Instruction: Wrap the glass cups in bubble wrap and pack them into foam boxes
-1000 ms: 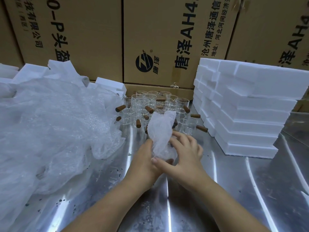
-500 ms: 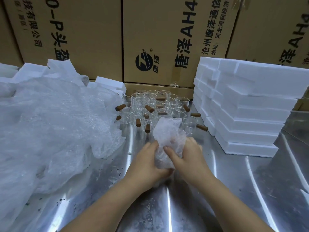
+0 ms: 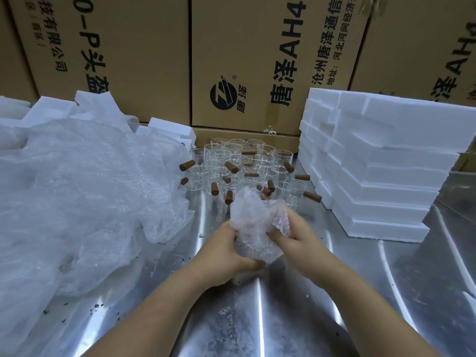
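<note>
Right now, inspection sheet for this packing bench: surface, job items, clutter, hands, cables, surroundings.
Surface: steel table, shiny, with dark specks at the left front.
Job's things: bubble-wrap bundle held between both hands; bare glass cups with brown handles clustered at the back; foam boxes stacked on the right; bubble wrap pile on the left.
Clutter: loose foam pieces behind the pile.
Hands: left hand grips the bundle's lower left; right hand pinches its right side.
Cables: nothing seen.
Surroundings: printed cardboard cartons along the back.
</note>
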